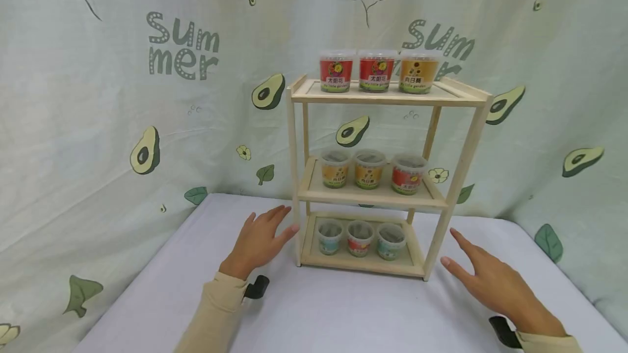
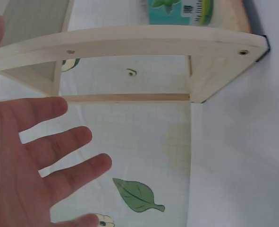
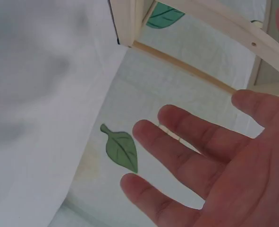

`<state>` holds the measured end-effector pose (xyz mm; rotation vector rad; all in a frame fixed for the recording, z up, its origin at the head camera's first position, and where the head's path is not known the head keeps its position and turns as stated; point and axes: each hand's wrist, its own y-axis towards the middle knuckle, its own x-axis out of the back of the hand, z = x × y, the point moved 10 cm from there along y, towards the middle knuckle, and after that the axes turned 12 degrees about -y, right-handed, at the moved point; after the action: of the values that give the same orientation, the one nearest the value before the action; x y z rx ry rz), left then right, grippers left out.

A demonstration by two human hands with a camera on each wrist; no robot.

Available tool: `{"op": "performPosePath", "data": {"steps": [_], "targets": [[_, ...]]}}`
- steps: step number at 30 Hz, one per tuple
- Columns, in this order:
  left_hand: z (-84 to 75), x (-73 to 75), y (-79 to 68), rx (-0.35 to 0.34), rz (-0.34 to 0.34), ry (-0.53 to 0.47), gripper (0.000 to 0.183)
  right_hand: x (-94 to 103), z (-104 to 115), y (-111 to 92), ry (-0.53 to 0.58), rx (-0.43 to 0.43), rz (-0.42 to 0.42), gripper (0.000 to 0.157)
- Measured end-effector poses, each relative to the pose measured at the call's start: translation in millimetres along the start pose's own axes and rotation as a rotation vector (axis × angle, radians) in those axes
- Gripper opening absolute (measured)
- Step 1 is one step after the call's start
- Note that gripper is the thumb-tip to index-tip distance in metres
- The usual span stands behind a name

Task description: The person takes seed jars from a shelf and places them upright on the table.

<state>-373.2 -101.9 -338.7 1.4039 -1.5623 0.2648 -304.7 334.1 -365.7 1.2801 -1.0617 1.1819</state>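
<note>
A three-tier wooden shelf (image 1: 373, 196) stands on the white table. My left hand (image 1: 261, 241) is beside its left post, fingers spread and straight, holding nothing. On the other side, my right hand (image 1: 495, 279) is held near the right post, its fingers extended and nothing in them. Three labelled plastic cups line each tier: two red and one yellow-orange cup (image 1: 417, 74) on top, two yellow-orange cups and a red cup (image 1: 407, 174) in the middle, and a red cup (image 1: 360, 238) between two teal cups (image 1: 330, 237) at the bottom.
The white tablecloth (image 1: 314, 315) reaches back to a pale curtain (image 1: 221, 108) printed with avocados, leaves and the word summer. That curtain hangs close behind the shelf and along both sides. Dark straps (image 1: 257, 287) sit at my wrists.
</note>
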Motion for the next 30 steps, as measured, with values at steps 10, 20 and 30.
{"op": "performPosePath", "data": {"steps": [10,20,30], "targets": [[-17.7,15.7,17.0,-0.013,-0.140,-0.118,0.058,1.2,7,-2,0.104,0.052,-0.064,0.072],[-24.6,29.4,23.2,-0.010,-0.371,-0.196,0.046,-3.8,8,2,0.221,0.085,-0.099,0.056],[-35.8,36.3,32.9,0.009,-0.392,-0.353,0.046,-2.6,10,0,0.225,0.067,-0.065,0.054]]}}
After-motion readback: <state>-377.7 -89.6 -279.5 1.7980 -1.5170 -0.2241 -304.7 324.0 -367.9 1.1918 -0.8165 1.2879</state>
